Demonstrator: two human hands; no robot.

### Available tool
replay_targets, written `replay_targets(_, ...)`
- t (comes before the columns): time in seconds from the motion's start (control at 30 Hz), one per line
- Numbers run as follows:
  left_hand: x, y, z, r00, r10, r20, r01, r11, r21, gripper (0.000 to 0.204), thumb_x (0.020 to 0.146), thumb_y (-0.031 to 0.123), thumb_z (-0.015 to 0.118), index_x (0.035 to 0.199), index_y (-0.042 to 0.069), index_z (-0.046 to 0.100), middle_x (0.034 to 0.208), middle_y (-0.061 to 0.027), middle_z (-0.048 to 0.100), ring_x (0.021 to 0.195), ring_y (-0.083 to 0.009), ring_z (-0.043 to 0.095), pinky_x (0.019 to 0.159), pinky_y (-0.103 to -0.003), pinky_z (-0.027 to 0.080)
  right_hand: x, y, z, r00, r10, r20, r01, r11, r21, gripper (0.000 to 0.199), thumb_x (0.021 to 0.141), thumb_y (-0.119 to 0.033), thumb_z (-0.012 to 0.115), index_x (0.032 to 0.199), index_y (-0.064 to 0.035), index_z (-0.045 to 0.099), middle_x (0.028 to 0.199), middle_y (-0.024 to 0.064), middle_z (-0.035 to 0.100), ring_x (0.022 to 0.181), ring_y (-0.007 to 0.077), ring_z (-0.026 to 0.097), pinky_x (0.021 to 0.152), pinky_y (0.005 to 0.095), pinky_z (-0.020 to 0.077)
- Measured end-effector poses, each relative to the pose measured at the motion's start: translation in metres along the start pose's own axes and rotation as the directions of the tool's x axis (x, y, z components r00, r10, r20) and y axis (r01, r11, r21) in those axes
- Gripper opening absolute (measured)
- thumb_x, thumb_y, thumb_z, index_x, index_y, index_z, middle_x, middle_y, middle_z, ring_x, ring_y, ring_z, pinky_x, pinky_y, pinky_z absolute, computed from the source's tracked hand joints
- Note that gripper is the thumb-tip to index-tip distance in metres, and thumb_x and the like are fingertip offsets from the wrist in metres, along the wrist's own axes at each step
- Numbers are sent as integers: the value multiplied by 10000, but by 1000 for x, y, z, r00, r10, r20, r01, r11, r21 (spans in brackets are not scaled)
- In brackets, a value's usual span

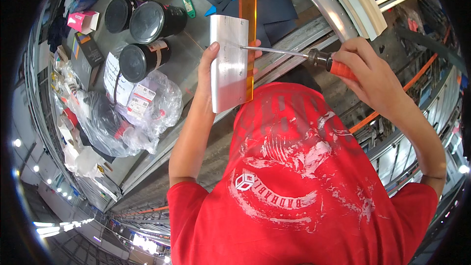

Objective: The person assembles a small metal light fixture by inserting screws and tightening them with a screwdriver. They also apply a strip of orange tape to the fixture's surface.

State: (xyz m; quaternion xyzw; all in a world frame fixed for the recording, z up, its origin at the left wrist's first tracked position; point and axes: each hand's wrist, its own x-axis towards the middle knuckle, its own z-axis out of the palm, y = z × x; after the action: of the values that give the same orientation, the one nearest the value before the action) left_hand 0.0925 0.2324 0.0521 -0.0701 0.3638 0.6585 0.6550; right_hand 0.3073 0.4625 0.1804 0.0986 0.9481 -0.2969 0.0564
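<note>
My left hand (205, 77) is closed around a squeegee with a ridged aluminium holder (228, 68), thumb on its left edge and fingertips showing at its right. Along the holder's right side runs a translucent orange blade strip (248, 7), which sticks out well past the holder's far end. Small screws dot the aluminium face. My right hand (367, 76) grips the red and dark handle of a screwdriver (282, 51). Its long shaft points left, and the tip meets the holder at a screw in the upper middle.
Several black lidded tubs (147, 22) stand on the table at the left. Near them lie a green flat tool (187, 2), a clear plastic bag (167, 95) and a dark box (87, 61). Dark sheets (274, 10) lie beyond the squeegee. A curved metal rail (327, 1) rises at far right.
</note>
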Motion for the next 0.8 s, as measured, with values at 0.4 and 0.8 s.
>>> replay_targets(0.4, 5, 0, -8, 1000, -15, -19, 15, 1000, -5, 881, 790, 591, 597, 1436, 24, 406, 1330, -203, 562, 1162, -286, 579, 922, -420, 507, -14, 1, 6, 1000, -9, 1, 9, 997, -78, 285, 910, -155, 688, 1146, -38, 580, 904, 49, 621, 855, 122, 612, 631, 274, 472)
replay_targets(0.8, 5, -1, -10, 1000, 17, -15, -16, 999, 36, 879, 784, 570, 604, 1432, 9, 412, 1329, -207, 566, 1152, -286, 581, 908, -423, 513, -16, -2, 19, 979, 204, -13, -198, 964, 176, 369, 912, -193, 695, 1211, -41, 542, 803, 85, 599, 789, 209, 610, 728, 291, 489)
